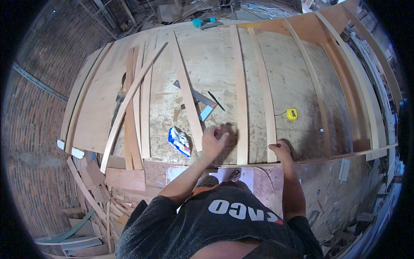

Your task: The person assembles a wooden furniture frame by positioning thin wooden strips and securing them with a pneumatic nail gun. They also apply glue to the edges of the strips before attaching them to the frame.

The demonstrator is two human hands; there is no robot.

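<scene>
Both bare arms reach from the near side over the table [211, 54]. The left forearm [185, 179] slants inward; its hand [214, 142] lies near the table's near edge, fingers loosely curled, though whether they pinch anything cannot be told. The right forearm [294, 192] runs nearly straight forward, with the right hand [282, 152] bent inward, fingertips touching a wooden slat [263, 86] at its near-edge end; a firm grip cannot be confirmed. The slat spans the table from far edge to near.
</scene>
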